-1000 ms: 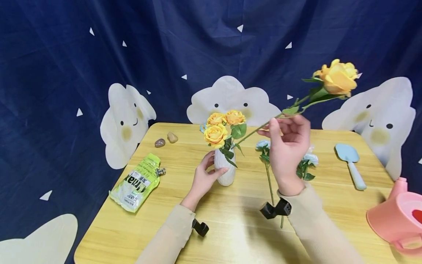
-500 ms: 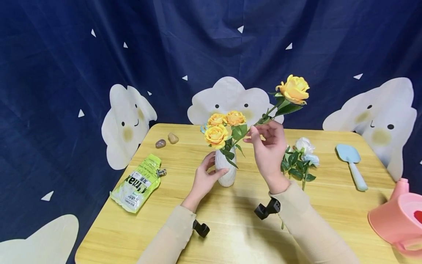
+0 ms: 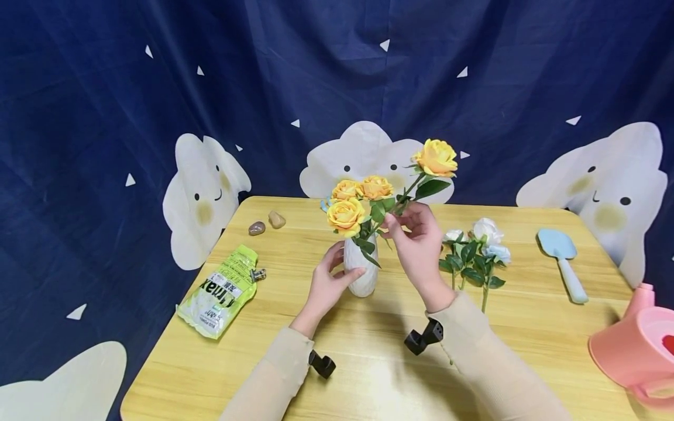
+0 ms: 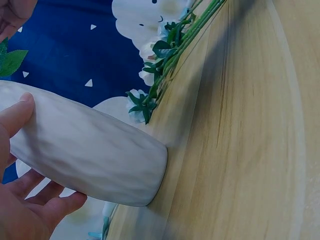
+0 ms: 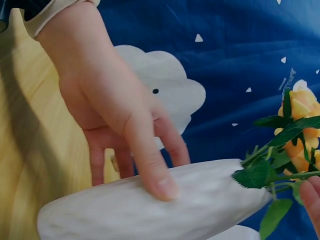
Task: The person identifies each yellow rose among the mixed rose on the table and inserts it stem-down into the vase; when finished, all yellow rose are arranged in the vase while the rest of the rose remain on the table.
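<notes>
A white textured vase [image 3: 362, 282] stands upright on the table, with my left hand [image 3: 327, 285] gripping its side, thumb in front. Several yellow roses [image 3: 345, 217] rise from its mouth, and a bit of blue shows behind them. My right hand [image 3: 420, 248] pinches the stem of another yellow rose [image 3: 436, 158], close to the vase's mouth. That rose leans to the right, its bloom higher than the others. The stem's lower end seems to be inside the vase. In the right wrist view, only fingertips of the right hand [image 5: 311, 200] show beside the stems and leaves.
White and light-blue flowers [image 3: 487, 231] lie right of the vase. Farther right are a light-blue trowel [image 3: 567, 272] and a pink watering can [image 3: 621, 345]. At left lie a green-and-white bag [image 3: 218, 295] with a metal clip and two stones [image 3: 256, 228]. A dark blue curtain [image 3: 337, 70] hangs behind.
My right hand has moved left and slightly down toward the vase, bringing the yellow rose lower and closer to the others. The left hand stays on the vase.
</notes>
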`<state>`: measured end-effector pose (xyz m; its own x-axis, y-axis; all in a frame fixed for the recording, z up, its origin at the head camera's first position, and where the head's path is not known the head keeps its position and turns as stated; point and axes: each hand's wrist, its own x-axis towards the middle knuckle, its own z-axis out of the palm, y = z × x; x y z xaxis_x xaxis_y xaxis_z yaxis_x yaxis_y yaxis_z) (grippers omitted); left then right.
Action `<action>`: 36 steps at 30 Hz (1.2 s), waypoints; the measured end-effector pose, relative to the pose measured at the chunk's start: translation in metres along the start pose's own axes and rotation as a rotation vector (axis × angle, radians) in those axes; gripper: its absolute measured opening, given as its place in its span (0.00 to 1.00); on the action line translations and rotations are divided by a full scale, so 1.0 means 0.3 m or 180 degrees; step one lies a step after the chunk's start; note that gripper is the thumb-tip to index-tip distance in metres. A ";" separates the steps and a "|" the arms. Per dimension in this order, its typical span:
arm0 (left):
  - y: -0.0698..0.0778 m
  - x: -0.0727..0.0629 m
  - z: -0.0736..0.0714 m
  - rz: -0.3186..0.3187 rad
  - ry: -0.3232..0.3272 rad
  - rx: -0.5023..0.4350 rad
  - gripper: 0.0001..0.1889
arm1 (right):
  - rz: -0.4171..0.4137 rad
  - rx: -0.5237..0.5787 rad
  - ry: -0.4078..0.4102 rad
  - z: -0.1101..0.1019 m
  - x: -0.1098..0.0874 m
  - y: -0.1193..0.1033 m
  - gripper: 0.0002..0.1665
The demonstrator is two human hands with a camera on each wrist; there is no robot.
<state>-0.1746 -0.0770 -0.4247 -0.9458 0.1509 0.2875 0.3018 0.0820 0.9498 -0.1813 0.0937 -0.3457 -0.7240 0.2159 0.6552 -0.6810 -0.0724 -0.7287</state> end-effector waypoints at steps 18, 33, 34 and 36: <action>0.006 -0.001 -0.002 -0.0060 -0.0010 0.0017 0.33 | 0.0504 -0.0329 -0.0078 0.001 -0.013 -0.036 0.06; 0.009 0.002 -0.001 -0.0073 -0.0014 0.0055 0.33 | 0.0808 0.0247 0.0266 -0.009 -0.005 0.060 0.07; 0.008 0.002 -0.001 -0.0070 -0.0015 0.0046 0.33 | 0.0850 0.0269 0.0272 -0.008 -0.003 0.061 0.07; 0.007 0.002 -0.001 -0.0063 -0.0020 0.0035 0.33 | 0.0934 0.0336 0.0283 -0.007 -0.002 0.063 0.08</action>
<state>-0.1744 -0.0770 -0.4225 -0.9508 0.1554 0.2679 0.2844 0.0958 0.9539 -0.1935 0.0942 -0.3602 -0.8818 0.2548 0.3968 -0.4557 -0.2436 -0.8562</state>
